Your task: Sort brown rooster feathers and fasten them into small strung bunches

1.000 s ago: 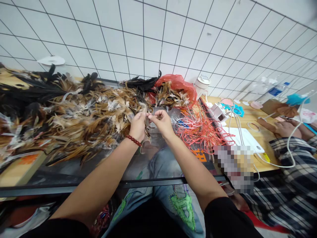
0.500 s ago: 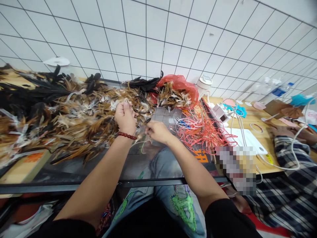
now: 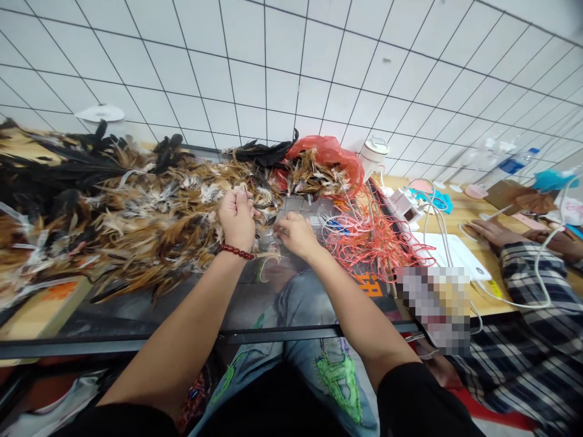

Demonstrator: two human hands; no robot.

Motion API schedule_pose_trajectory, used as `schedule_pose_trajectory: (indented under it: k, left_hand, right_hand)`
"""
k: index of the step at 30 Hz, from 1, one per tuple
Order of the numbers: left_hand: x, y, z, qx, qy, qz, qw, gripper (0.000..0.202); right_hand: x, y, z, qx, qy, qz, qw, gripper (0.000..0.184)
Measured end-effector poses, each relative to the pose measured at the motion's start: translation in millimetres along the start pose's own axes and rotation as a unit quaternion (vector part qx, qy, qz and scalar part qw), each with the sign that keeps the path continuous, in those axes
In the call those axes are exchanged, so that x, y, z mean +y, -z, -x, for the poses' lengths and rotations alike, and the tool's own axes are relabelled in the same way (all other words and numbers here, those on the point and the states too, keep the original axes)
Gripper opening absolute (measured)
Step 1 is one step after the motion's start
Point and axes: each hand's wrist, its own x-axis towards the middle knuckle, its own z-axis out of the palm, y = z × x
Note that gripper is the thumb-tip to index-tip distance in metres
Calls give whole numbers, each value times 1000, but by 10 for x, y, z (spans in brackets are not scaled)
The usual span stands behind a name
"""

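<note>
Since a second ago the two hands have drawn apart, and over the last half second the right hand (image 3: pixel 297 233) has lifted a little farther from the body while the left hand (image 3: pixel 237 220) has shifted slightly to the right. Nearest are the blue jeans (image 3: pixel 291 303), seen partly through the glass tabletop (image 3: pixel 182 315), with a green patch (image 3: pixel 337 376) on the right leg; both bare forearms reach over the tabletop's dark front edge. A red bead bracelet (image 3: pixel 235 250) sits on the left wrist. The left hand is curled into a tight fist, knuckles up, pressed against the near edge of the feathers (image 3: pixel 136 212); whether it grips any of them cannot be told. The right hand lies just beside it on the glass, apart from it, its fingertips (image 3: pixel 279 229) pinched narrow; what they pinch is too small to make out. The brown, black and white feathers are heaped across the left half of the tabletop, reaching to the wall. Right of the hands a tangle of red cords (image 3: pixel 368 240) spreads over the glass; beyond it a red bag (image 3: pixel 332 152) holds more feathers, with a white cup (image 3: pixel 375 155) just beside it. Far right, a co-worker's hand (image 3: pixel 489 232) in a checked sleeve (image 3: pixel 532 273) rests on a wooden table (image 3: pixel 464 212); behind everything stands a white tiled wall (image 3: pixel 282 73).
</note>
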Motion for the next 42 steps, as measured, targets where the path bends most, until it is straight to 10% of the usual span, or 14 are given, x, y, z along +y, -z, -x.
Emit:
schedule_pose_trajectory:
  k: [5, 13, 21, 31, 42]
  left_hand:
    - [-80, -28, 63, -60, 41, -3, 997, 28]
    - [-157, -90, 233, -110, 76, -49, 990, 27]
    - [-212, -86, 267, -90, 65, -67, 992, 22]
    - [-218, -96, 267, -121, 71, -34, 990, 24]
    - [-192, -102, 263, -158, 125, 1, 979, 34]
  right_hand:
    - [3, -61, -74, 69, -27, -162, 984, 10]
    - [-162, 1, -126, 153, -44, -606, 780, 27]
    - [-242, 22, -92, 149, -89, -605, 777, 33]
    - [-221, 47, -114, 135, -196, -666, 707, 45]
    - [-200, 155, -76, 97, -71, -669, 734, 41]
